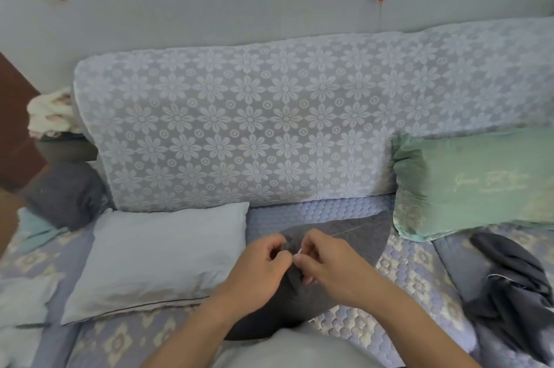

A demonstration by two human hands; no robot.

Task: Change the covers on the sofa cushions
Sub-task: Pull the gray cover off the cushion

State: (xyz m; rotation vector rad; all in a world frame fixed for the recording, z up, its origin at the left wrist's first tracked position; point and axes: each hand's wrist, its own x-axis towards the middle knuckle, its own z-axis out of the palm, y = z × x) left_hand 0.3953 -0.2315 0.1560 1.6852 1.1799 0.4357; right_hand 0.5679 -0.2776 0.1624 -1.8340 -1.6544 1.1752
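- Both hands are working on a dark grey fabric cushion (344,235) that sits in the middle of the sofa seat, right in front of the person.
- Left hand (263,265) has its fingers curled in, pinching a bunched-up bit of the grey cover near the edge.
- Right hand (329,262) is right up against the left one, fingertips pinching something small and pale at that same spot. Probably a zipper pull, but honestly it's too small to tell.
- Just to the left of the grey cushion there's a pale blue rectangular pillow (156,259) lying flat on the quilted lavender seat pad (413,265).
- Over on the right, a mint green pillow with faint script lettering (473,185) leans against the sofa back with its lacy floral cover (254,134).
- A crumpled dark grey cloth (509,277) lies on the seat at the far right, well apart from the hands.
- Another dark grey cushion (66,194) is tucked in the far left corner.
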